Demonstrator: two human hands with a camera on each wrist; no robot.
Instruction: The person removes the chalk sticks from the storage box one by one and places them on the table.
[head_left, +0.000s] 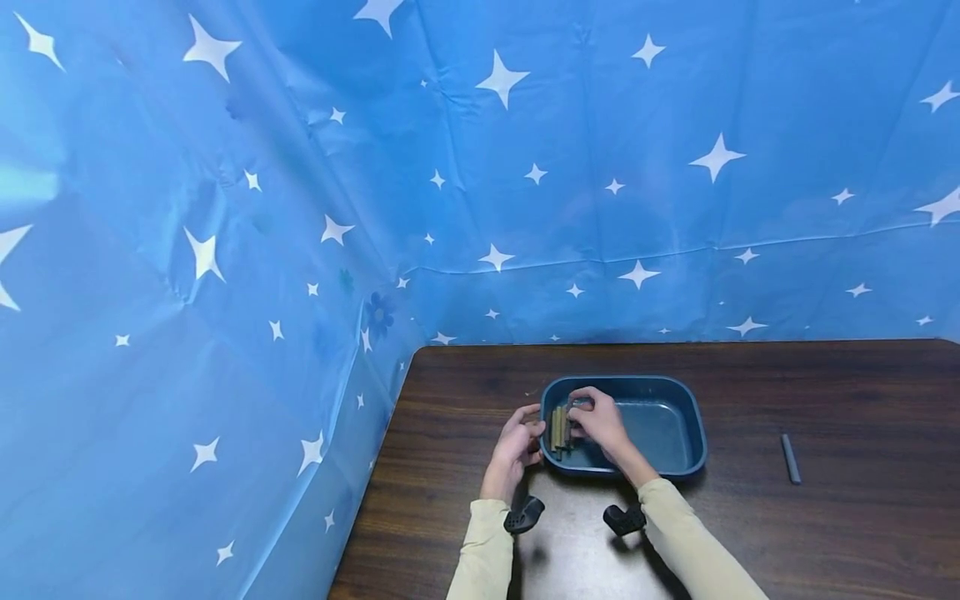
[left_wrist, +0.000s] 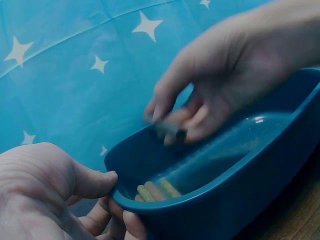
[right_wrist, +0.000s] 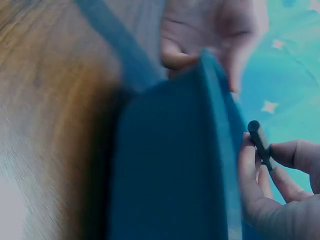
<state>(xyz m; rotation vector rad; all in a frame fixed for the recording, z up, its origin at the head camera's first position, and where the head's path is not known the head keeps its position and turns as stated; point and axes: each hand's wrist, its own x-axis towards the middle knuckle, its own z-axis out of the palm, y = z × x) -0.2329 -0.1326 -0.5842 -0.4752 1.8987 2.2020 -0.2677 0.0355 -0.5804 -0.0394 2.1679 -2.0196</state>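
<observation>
My left hand (head_left: 514, 442) grips the left end of a dark blue plastic basin (head_left: 667, 429). Its thumb lies at the rim and the fingers are against the outside wall. Over the basin's left part, my right hand (head_left: 602, 423) pinches a short, dark round stick (right_wrist: 258, 140), chalk-like in shape, between thumb and fingers. In the left wrist view this stick is blurred and held above the basin floor. Several yellowish and brownish sticks (left_wrist: 152, 192) lie side by side inside the basin's left end, partly hidden by the rim.
A single grey-blue stick (head_left: 791, 458) lies on the dark wooden table (head_left: 847, 400), right of the basin. Behind and to the left hangs a blue sheet (head_left: 570, 208) with white stars. A black device (head_left: 525, 515) sits at the left wrist, another (head_left: 624, 521) at the right.
</observation>
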